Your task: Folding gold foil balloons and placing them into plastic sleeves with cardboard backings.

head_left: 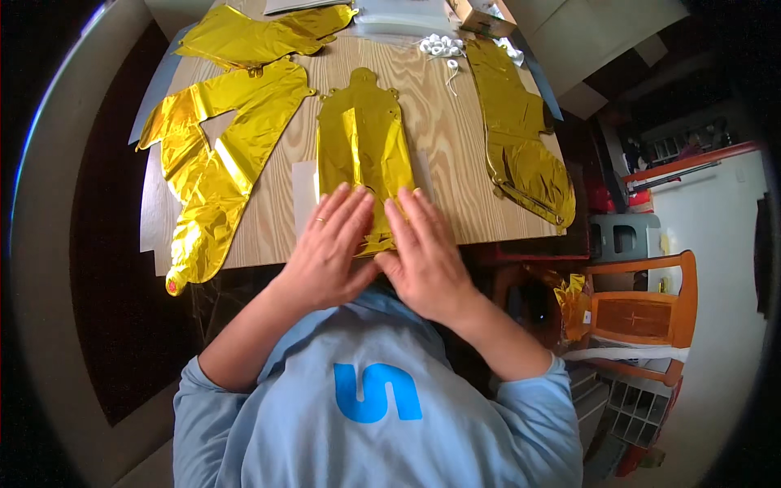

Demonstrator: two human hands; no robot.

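Observation:
A flattened gold foil balloon [362,138], folded lengthwise into a long panel, lies in front of me at the middle of the table. My left hand [329,240] rests on its near left part, fingers stretched out flat, with a ring on one finger. On its near right part lies my right hand [427,256], palm down, fingers extended. Both thumbs point inward and almost meet near the table edge. Crumpled foil shows between the hands; the rest of the near end is hidden under them. Neither hand grips anything.
Flat gold foil balloons lie at the left [215,203], far left [252,41] and right [512,122] of the wooden table [443,114]. Small white coils with string [439,45] sit near a cardboard box [482,18]. A wooden chair [687,301] stands at right.

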